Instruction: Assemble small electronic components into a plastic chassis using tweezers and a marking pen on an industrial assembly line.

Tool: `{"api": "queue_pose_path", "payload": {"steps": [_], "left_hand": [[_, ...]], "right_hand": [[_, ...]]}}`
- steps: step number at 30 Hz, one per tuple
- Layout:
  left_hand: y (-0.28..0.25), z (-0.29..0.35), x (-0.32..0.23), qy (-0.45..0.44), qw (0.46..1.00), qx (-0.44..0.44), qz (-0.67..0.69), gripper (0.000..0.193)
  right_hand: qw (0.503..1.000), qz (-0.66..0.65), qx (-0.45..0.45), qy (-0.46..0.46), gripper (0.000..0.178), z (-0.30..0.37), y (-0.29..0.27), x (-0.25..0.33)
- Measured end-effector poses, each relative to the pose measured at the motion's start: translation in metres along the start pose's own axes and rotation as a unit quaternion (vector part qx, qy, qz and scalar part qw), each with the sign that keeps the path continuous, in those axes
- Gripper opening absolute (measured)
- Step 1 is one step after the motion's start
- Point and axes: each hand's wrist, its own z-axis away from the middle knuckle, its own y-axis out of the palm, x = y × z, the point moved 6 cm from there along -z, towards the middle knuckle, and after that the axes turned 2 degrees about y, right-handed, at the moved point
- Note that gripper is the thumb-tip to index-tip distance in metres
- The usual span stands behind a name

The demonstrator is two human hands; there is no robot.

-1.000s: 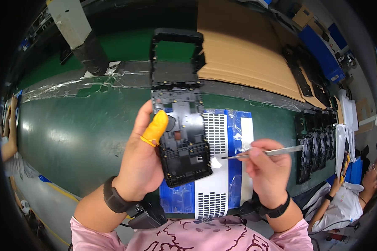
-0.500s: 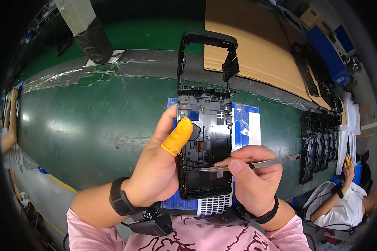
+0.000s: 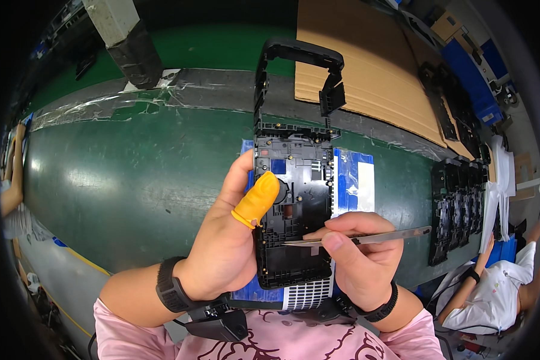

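A black plastic housing [image 3: 309, 207] with an open frame at its far end is held up in front of me. My left hand [image 3: 225, 234] grips its left side, the thumb in a yellow finger cot [image 3: 259, 197] pressing on the inner face. Between the fingers of my right hand [image 3: 366, 258] is a pair of metal tweezers [image 3: 378, 236]. Their tips reach over the lower part of the housing, near a small pinkish patch. Whether the tips pinch anything is too small to tell. Behind the housing lies a blue sheet [image 3: 349, 180] with white labels.
A green table [image 3: 132, 174] spreads beneath. Several similar black housings [image 3: 459, 207] stand in a row at the right, beside white sheets [image 3: 503, 186]. Brown cardboard [image 3: 366, 66] lies at the back. A co-worker in white [image 3: 492, 294] is at the lower right; another person's arm [image 3: 13, 186] is at far left.
The tweezers' tips have shifted very slightly left over the housing, and my right hand moved with them. At the right, the co-worker's raised hand has dropped. My left hand keeps its hold.
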Motion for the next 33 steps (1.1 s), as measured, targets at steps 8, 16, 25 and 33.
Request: {"api": "queue_pose_path", "payload": {"steps": [8,16,25,33], "left_hand": [[0.002,0.001,-0.002,0.008,0.999,0.032,-0.006,0.070],[0.003,-0.002,-0.016,0.036,0.997,0.033,-0.065,0.088],[-0.005,-0.009,-0.016,0.029,0.999,-0.009,0.017,0.081],[0.003,-0.010,-0.020,0.036,0.995,0.005,0.088,0.075]], "right_hand": [[1.000,0.009,0.009,-0.011,0.018,-0.002,-0.004,0.002],[0.988,-0.084,-0.123,-0.037,0.015,-0.011,-0.041,0.037],[0.983,-0.074,-0.170,0.013,0.013,-0.024,-0.076,0.008],[0.983,-0.072,-0.167,0.005,0.013,-0.022,-0.076,0.012]]}}
